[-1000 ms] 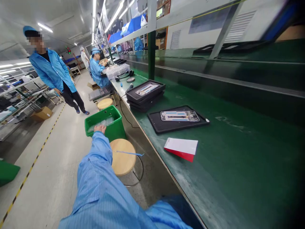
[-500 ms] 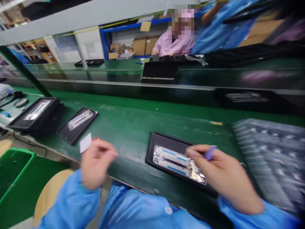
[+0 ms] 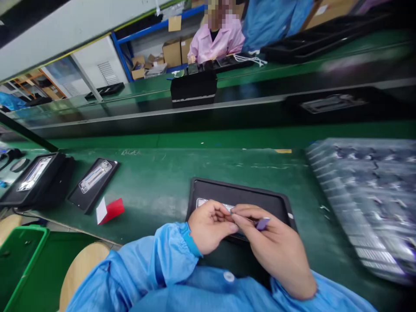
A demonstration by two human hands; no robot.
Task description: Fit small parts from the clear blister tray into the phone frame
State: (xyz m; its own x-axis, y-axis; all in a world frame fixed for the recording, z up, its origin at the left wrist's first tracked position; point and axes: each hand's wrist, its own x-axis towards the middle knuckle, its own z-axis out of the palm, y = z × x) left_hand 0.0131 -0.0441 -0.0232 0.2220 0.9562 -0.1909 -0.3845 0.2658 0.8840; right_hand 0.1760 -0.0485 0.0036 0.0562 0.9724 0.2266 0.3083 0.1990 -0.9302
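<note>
A black tray [image 3: 240,195] lies on the green bench right in front of me, with a silver phone frame [image 3: 203,202] in it, mostly hidden by my hands. My left hand [image 3: 209,225] is curled over the frame's left part, its fingertips meeting those of my right hand. My right hand [image 3: 276,251] pinches a small purple tool [image 3: 261,223] above the frame. Both sleeves are light blue.
Left on the bench lie a red-and-white card [image 3: 109,210], a black tray with a frame [image 3: 92,184] and a stack of black trays [image 3: 35,177]. A clear blister tray [image 3: 367,195] sits at right. A green bin [image 3: 16,255] and wooden stool [image 3: 81,273] stand below left. A person in pink works across the line.
My view has swung from the aisle to the bench. My left hand came from the green bin to the tray and now meets my right hand over the phone frame.
</note>
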